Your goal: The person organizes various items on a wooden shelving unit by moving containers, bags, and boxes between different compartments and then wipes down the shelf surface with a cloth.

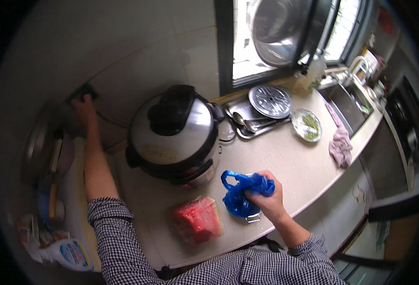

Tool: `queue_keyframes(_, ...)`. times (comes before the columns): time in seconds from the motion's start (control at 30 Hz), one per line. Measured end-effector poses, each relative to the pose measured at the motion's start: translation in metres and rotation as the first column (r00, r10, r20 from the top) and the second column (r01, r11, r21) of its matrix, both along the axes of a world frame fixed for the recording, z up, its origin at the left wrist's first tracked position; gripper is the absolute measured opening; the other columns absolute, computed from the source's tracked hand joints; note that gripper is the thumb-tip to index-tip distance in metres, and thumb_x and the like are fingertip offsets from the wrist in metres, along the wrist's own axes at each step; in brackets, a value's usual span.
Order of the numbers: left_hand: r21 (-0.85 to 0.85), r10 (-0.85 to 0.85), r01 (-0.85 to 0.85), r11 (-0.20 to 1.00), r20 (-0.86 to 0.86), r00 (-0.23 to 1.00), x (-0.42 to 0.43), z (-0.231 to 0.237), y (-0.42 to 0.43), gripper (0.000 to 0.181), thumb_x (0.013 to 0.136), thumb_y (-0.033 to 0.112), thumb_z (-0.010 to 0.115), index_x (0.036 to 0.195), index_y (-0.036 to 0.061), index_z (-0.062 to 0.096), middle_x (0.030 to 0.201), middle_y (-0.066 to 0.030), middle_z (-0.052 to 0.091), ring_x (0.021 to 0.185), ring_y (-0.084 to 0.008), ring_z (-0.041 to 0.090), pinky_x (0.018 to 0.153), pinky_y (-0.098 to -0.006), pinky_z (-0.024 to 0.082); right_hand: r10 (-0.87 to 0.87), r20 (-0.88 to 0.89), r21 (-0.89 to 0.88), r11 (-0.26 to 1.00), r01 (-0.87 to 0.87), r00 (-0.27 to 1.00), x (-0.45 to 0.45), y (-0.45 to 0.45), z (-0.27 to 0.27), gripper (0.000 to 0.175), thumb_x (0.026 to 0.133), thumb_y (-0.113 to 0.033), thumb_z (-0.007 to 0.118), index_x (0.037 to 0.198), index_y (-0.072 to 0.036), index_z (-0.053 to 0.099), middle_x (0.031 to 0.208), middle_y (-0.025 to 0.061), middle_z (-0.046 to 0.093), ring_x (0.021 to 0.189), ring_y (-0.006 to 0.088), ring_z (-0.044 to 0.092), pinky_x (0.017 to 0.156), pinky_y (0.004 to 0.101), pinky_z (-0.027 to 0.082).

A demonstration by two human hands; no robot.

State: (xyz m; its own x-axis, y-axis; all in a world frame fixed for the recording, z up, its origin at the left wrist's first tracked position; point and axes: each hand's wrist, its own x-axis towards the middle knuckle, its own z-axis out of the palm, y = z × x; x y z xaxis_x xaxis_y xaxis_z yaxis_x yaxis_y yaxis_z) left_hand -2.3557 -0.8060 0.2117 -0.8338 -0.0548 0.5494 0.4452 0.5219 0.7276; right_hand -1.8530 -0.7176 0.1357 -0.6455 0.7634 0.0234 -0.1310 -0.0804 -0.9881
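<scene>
My right hand grips a crumpled blue plastic bag above the counter, with a white wire rack partly hidden behind it. At the far left, my left hand reaches to the wall and touches a dark green object, too dim to identify; its grip is unclear. A dark cord runs between that area and a large electric pressure cooker with its lid on. In front of the cooker lies a cut piece of watermelon in clear film.
A metal tray with spoons and a perforated steamer plate sits by the window. Beyond are a plate of green vegetables, a pink cloth and a sink. A spray bottle stands at left.
</scene>
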Motion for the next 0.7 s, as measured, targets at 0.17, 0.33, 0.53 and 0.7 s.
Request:
queue_keyframes(0.17, -0.006, 0.006, -0.005, 1.0, 0.077, 0.997, 0.04, -0.004, 0.017, 0.05, 0.083, 0.036, 0.047, 0.112, -0.0053, 0.046, 0.11, -0.0216, 0.053, 0.097, -0.0338, 0.052, 0.082, -0.0402, 0.039, -0.173, 0.001, -0.022, 0.985, 0.173, 0.985, 0.02, 0.015, -0.007, 0.033, 0.068, -0.003, 0.069, 0.097, -0.003, 0.052, 0.086, 0.0033, 0.059, 0.08, 0.0099, 0.057, 0.076, 0.0239, 0.046)
queue_keyframes(0.33, 0.327, -0.101, 0.017, 0.945, 0.241, 0.965, 0.047, -0.05, -0.01, 0.053, 0.084, 0.037, 0.048, 0.118, -0.0041, 0.045, 0.112, -0.0163, 0.053, 0.094, -0.0269, 0.052, 0.08, -0.0366, 0.041, -0.275, -0.134, -0.105, 0.959, 0.262, 0.952, 0.03, 0.025, 0.0, 0.032, 0.068, -0.004, 0.069, 0.096, -0.002, 0.053, 0.087, 0.0038, 0.06, 0.079, 0.0104, 0.057, 0.074, 0.0244, 0.047)
queue_keyframes(0.53, 0.381, -0.085, -0.008, 0.925, 0.226, 0.97, 0.05, -0.061, -0.039, 0.05, 0.083, 0.029, 0.052, 0.122, -0.0008, 0.04, 0.12, -0.0144, 0.047, 0.104, -0.0258, 0.047, 0.087, -0.0359, 0.039, -0.423, -0.241, -0.407, 0.861, 0.305, 0.874, 0.054, 0.051, 0.004, 0.021, 0.072, -0.007, 0.062, 0.09, -0.005, 0.052, 0.081, 0.0032, 0.057, 0.071, 0.0105, 0.057, 0.068, 0.0244, 0.049)
queue_keyframes(0.7, 0.421, -0.601, 0.521, 0.743, 0.075, 0.796, 0.192, 0.017, -0.013, 0.05, 0.082, 0.021, 0.054, 0.125, 0.0016, 0.037, 0.124, -0.0127, 0.043, 0.112, -0.0238, 0.043, 0.092, -0.0349, 0.038, -0.512, -0.246, -0.448, 0.813, 0.372, 0.823, 0.08, 0.064, -0.005, 0.017, 0.071, -0.006, 0.061, 0.086, -0.005, 0.054, 0.079, 0.0029, 0.056, 0.068, 0.0098, 0.055, 0.066, 0.0237, 0.048)
